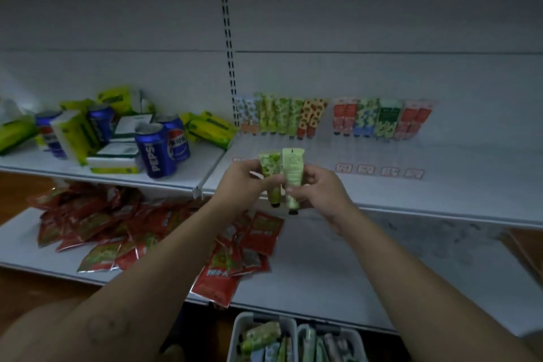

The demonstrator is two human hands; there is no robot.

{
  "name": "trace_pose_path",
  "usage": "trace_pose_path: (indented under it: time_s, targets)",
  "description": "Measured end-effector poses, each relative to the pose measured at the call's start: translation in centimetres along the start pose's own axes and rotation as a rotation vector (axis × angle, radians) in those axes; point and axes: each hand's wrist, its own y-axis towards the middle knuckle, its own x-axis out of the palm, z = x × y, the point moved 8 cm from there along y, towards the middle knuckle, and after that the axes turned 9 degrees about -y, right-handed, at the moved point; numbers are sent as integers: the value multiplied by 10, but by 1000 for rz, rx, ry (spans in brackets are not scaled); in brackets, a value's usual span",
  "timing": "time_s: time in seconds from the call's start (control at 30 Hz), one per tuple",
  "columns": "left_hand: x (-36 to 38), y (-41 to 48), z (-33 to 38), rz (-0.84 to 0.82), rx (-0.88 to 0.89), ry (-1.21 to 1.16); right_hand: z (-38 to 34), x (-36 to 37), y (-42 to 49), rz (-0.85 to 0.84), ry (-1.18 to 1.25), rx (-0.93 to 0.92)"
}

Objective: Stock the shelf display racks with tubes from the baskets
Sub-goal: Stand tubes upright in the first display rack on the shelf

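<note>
At the fingertips, mid-frame: the fingers (255,176) of the left hand (239,182) pinch a leaf-patterned green tube (269,169). Those of the right hand (321,189) curl round a pale green tube (293,169). Both tubes are near upright, dark caps down and crimped ends up. They are side by side, touching or nearly so, and held in the air before the front edge of the upper shelf (440,179).

Beyond them, at the back of that shelf, the left rack (282,114) and the right rack (382,117) each carry a row of standing tubes. Price labels (379,170) line the shelf front.

Below, at the bottom edge of the view, two baskets (244,329) hold more tubes, so much stocking appears to remain.

Step in hand, as judged: two tubes picked and being sorted or squared up before placing. The next move calls for a forward reach across the shelf. Each tube should go in cap down, probably in front of the similar green designs in the left rack, without tipping its neighbours.

Periphery: Pepsi cans (154,153) and tissue packs (73,132) on the shelf to the left; red sachets (97,223) on the lower shelf (338,267).
</note>
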Motion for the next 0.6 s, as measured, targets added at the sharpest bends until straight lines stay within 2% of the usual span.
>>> trace_pose_path:
  time_s: [0.23, 0.4, 0.6]
  targets:
    - [-6, 51, 29, 45, 43, -78, -49, -27, 41, -16, -20, -63]
    - [-19, 91, 39, 84, 107, -15, -61, -35, 77, -6, -42, -104]
    - [-27, 143, 37, 45, 147, 8, -59, -43, 126, 24, 14, -142]
